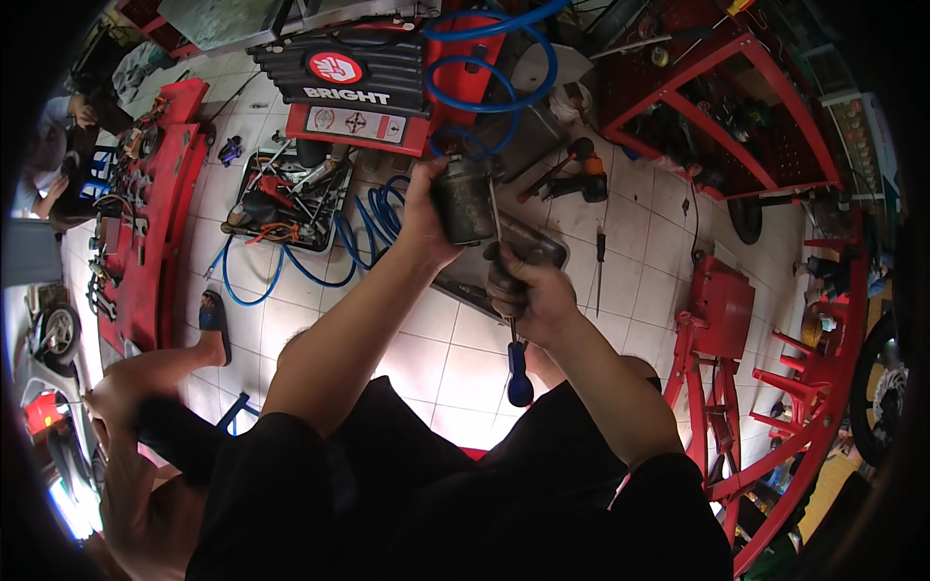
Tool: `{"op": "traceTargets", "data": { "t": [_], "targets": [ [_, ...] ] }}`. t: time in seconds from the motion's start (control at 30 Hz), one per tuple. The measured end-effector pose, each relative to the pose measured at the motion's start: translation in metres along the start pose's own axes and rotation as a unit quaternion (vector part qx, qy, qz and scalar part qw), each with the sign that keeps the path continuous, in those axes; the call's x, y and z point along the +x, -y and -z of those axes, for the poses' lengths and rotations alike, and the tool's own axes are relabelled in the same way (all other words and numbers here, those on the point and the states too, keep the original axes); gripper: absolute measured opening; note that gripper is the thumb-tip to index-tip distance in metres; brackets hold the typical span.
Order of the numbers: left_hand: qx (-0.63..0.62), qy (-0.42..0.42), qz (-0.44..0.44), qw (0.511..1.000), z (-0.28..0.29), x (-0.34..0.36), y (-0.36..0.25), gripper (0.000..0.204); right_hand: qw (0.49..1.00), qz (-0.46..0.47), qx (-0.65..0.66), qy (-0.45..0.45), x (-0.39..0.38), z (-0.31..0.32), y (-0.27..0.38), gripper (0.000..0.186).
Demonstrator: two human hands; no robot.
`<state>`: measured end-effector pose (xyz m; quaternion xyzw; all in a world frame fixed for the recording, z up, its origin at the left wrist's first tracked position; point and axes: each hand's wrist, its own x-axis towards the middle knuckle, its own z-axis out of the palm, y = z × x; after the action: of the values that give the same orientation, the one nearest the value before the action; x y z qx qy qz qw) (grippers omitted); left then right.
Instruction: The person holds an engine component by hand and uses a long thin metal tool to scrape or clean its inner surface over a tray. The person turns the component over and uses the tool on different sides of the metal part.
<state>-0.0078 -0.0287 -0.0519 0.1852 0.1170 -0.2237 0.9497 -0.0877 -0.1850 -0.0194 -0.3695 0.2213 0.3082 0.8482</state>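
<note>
A dark, grimy metal cylinder [467,206] with a narrower upper end is gripped in my left hand [426,218], its fingers mostly hidden behind it. My right hand [528,290] is closed around a screwdriver [520,376]. The blue and black handle points down below my fist, while the thin shaft rises along the cylinder's right side. Whether the tip touches the cylinder, I cannot tell. Below both hands lies a shallow dark tray [542,244] on the tiled floor.
A black-and-red machine [339,73] stands ahead, with a coiled blue hose [373,228] beside it. A parts tray [281,198] lies left; an orange-black power tool [586,182] and another screwdriver [600,254] lie right. Red racks flank both sides. Another person's leg [184,356] extends at left.
</note>
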Motion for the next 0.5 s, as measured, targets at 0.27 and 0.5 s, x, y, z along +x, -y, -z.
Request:
{"op": "traceTargets", "data": {
  "t": [0.27,0.5],
  "targets": [
    [-0.072,-0.055,0.074,0.993,0.001,0.006,0.009,0.051,0.999,0.007,0.031,-0.026,0.005,0.022,-0.005,0.014],
    [-0.101,-0.049,0.094,0.989,0.011,0.005,0.008,0.054,1.000,0.017,0.003,-0.020,0.001,0.000,-0.005,0.018]
  ]
}}
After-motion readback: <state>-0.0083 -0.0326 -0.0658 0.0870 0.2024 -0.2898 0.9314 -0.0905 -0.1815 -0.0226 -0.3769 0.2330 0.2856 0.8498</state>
